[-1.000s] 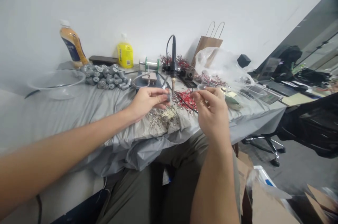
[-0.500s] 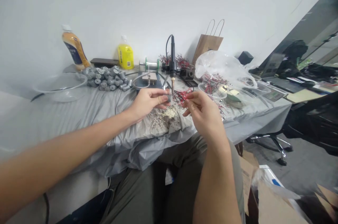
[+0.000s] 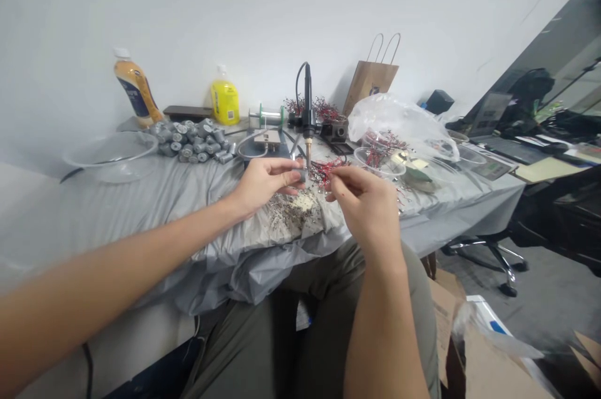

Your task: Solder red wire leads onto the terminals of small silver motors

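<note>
From where I sit, I can see an orange bottle [image 3: 138, 93] with pale letters on a dark label, but they are too blurry for me to read. The yellow bottle [image 3: 225, 103] has a little pale square on it, and I can't read that one either. The paper bag [image 3: 370, 82] has a small dark mark.

My left hand [image 3: 267, 186] is gripping a small grey cylinder [image 3: 301, 175] between thumb and fingers, over the table near its front. Fingers cover most of it, so I can't tell which way its long side points. My right hand [image 3: 364, 198] has its thumb and fingertips close together in front of the red wires [image 3: 323, 170]; I can't tell if it is pinching one.

There is a gap between my two hands. The soldering iron [image 3: 308, 117] stands up just behind that gap, its tip pointing down near the cylinder. Below my hands, dark bits [image 3: 293, 214] lie close to the table's front edge, where the grey cover [image 3: 244, 274] hangs in folds.
</note>
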`<state>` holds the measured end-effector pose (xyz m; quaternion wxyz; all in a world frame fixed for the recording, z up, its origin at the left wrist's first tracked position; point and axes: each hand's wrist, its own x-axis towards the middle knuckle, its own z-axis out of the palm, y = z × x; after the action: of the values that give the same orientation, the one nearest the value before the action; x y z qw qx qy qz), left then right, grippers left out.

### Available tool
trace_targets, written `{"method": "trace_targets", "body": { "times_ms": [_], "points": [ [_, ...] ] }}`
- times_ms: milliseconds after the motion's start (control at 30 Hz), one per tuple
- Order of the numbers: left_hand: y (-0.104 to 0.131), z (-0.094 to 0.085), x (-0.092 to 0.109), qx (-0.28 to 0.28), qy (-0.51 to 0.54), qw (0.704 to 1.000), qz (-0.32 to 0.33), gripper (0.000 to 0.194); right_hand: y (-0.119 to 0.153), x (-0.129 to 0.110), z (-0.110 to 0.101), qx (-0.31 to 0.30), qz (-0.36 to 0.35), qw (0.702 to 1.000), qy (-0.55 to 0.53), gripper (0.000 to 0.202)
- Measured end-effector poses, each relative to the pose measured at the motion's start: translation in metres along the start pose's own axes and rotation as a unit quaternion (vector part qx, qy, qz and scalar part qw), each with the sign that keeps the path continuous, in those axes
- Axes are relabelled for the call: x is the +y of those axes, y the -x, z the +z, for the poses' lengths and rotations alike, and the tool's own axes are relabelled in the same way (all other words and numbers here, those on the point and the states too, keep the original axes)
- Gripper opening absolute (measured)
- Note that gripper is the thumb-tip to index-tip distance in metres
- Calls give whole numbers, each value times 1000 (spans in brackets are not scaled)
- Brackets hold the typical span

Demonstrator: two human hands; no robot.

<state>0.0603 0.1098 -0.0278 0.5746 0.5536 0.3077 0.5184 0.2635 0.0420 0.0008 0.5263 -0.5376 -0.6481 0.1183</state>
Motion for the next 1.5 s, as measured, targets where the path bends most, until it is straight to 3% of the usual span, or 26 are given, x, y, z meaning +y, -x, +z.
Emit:
{"method": "trace_targets", "body": {
  "times_ms": [167,467,700,1067,1500],
  "points": [
    [0,0,-1,1,0,1000,0,41,-2,-4,-1,38,-16,998,37,18],
    [-2,3,-1,-4,25,1000,-12,38,-1,-1,1,-4,-30,999,19,21],
    [-2,3,-1,-2,22,1000,-18,43,-1,-3,4,27,-63,995,66,14],
    [-2,3,1,1,21,1000,-18,38,-3,-4,6,11,-94,992,89,13],
    [-1,2,0,1,34,999,-10,45,-5,-2,9,10,-99,990,96,13]
  ]
}}
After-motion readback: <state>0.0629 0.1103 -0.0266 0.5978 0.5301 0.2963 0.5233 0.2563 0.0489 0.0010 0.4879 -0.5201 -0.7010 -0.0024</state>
